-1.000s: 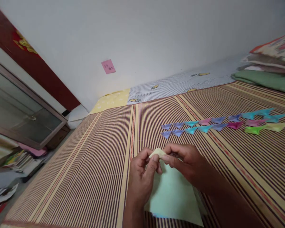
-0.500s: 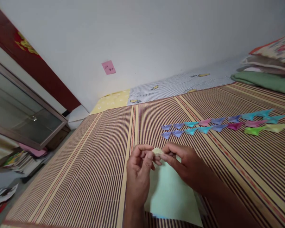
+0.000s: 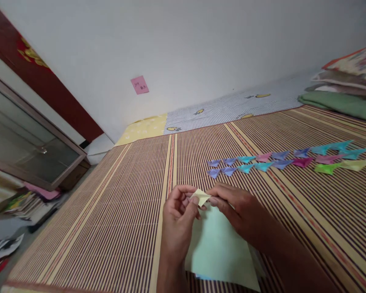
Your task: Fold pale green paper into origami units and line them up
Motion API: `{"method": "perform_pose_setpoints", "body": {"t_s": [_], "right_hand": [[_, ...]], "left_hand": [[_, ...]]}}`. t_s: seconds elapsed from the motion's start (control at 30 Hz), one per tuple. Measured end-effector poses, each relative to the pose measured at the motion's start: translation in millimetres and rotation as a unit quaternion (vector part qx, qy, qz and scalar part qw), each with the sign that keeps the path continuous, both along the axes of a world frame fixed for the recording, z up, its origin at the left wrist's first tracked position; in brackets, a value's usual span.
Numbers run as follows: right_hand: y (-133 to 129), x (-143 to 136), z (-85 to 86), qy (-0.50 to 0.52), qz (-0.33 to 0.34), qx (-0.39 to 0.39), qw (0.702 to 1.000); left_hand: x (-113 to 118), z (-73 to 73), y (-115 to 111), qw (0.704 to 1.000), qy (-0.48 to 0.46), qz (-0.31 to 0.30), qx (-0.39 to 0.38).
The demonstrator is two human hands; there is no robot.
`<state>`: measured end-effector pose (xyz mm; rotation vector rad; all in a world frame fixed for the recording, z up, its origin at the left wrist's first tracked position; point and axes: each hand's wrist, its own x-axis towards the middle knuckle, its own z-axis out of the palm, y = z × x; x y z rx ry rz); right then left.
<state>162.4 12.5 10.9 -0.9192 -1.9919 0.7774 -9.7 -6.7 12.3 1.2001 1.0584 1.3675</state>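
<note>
A small folded piece of pale yellow paper [image 3: 201,197] is held up between both hands. My left hand [image 3: 179,215] pinches its left side between thumb and fingers. My right hand [image 3: 233,205] grips its right corner between thumb and forefinger. Beneath the hands lies a stack of pale green paper sheets [image 3: 222,248], with a bluish edge showing at the bottom. Beyond my right hand, several folded paper shapes [image 3: 263,166] in purple, blue, pink, green and yellow stand in two rows.
The striped bamboo mat [image 3: 116,211] covers the surface. Folded green bedding [image 3: 338,105] and a patterned pillow [image 3: 356,65] are piled at the far right. A pink note [image 3: 139,84] is stuck on the wall. At left stand a glass-doored cabinet [image 3: 27,134] and a pile of books [image 3: 26,209].
The yellow paper has turned in the fingers and now shows a larger, pointed face. My right hand has shifted slightly to the right, still pinching its corner.
</note>
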Motion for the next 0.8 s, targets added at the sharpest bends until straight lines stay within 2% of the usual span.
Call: {"method": "perform_pose_setpoints", "body": {"t_s": [0.17, 0.3, 0.5, 0.8], "right_hand": [[-1.1, -0.3, 0.7, 0.007, -0.007, -0.008, 1.000], [-0.1, -0.6, -0.4, -0.002, -0.033, -0.001, 0.999], [-1.5, -1.9, 2.9, 0.031, -0.133, 0.110, 0.984], [-1.9, -6.0, 3.9, 0.041, -0.106, 0.116, 0.987]], "left_hand": [[5.3, 2.6, -3.3, 0.999, 0.017, 0.034, 0.010], [6.5, 3.2, -4.9, 0.998, 0.041, 0.035, 0.025], [4.8, 2.9, -5.0, 0.998, 0.060, 0.029, 0.009], [4.8, 5.9, -7.1, 0.990, 0.134, 0.036, 0.019]]}}
